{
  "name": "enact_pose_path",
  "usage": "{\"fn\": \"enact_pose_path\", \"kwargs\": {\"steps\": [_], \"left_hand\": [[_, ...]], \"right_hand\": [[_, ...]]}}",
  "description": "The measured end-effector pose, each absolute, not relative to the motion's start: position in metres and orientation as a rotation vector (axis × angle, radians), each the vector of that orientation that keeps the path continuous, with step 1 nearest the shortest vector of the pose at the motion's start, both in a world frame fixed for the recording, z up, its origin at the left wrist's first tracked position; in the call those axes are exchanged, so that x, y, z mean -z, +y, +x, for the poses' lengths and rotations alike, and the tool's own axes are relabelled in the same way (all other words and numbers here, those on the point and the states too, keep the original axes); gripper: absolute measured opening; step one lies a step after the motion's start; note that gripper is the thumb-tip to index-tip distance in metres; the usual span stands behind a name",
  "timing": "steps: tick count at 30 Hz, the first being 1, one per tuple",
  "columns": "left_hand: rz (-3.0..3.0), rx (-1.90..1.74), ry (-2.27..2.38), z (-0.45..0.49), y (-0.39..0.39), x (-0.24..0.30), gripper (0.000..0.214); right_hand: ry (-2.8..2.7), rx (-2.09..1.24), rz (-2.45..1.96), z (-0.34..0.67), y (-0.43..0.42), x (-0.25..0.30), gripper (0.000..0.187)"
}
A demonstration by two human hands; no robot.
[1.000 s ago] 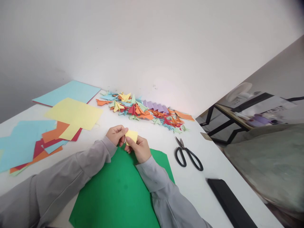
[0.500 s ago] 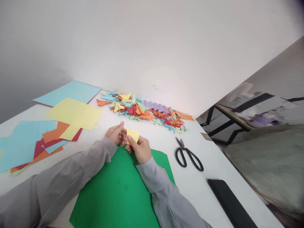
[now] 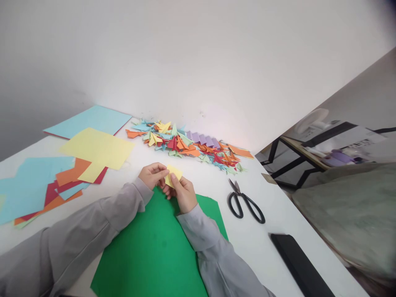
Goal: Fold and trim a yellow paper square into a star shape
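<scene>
A small piece of yellow paper (image 3: 174, 171) is held up between my two hands, above the far edge of a green sheet (image 3: 148, 251). My right hand (image 3: 185, 194) pinches it from the right, thumb on its face and fingers behind. At its left edge, my left hand (image 3: 152, 176) closes thumb and fingers on the paper. The fingers behind the paper are partly hidden. Just beyond my hands lies a pile of small folded paper planes (image 3: 181, 144) in several colours.
Black-handled scissors (image 3: 246, 202) lie to the right, with a long black object (image 3: 300, 264) nearer me. Cut coloured papers (image 3: 66, 181), a large yellow sheet (image 3: 99, 148) and a blue sheet (image 3: 89, 121) spread over the left of the white table (image 3: 256, 251). A wall rises behind.
My left thumb has come down from its raised position and now meets the yellow paper's left edge. The paper has turned and shifted slightly right; my right hand keeps its hold.
</scene>
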State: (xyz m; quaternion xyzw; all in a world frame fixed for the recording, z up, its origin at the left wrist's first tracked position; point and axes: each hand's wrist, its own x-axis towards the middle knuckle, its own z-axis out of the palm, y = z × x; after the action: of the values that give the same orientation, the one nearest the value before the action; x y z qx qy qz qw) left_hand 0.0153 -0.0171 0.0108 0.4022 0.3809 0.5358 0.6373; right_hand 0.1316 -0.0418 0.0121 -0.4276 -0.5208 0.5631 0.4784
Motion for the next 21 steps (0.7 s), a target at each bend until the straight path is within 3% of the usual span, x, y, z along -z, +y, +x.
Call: {"fn": "enact_pose_path", "kwargs": {"steps": [6, 14, 21], "left_hand": [[0.725, -1.252, 0.886, 0.016, -0.0187, -0.0176, 0.028], [0.791, -1.186, 0.94, 0.0169, -0.0184, -0.0161, 0.029], [0.76, -1.22, 0.954, 0.0177, -0.0197, -0.0168, 0.03]], "right_hand": [[-1.167, -1.041, -1.082, 0.1363, -0.0391, -0.0136, 0.028], [-1.237, -0.934, -1.082, 0.1373, -0.038, -0.0108, 0.022], [-1.3, -0.957, -1.121, 0.1382, -0.0394, -0.0112, 0.034]]}}
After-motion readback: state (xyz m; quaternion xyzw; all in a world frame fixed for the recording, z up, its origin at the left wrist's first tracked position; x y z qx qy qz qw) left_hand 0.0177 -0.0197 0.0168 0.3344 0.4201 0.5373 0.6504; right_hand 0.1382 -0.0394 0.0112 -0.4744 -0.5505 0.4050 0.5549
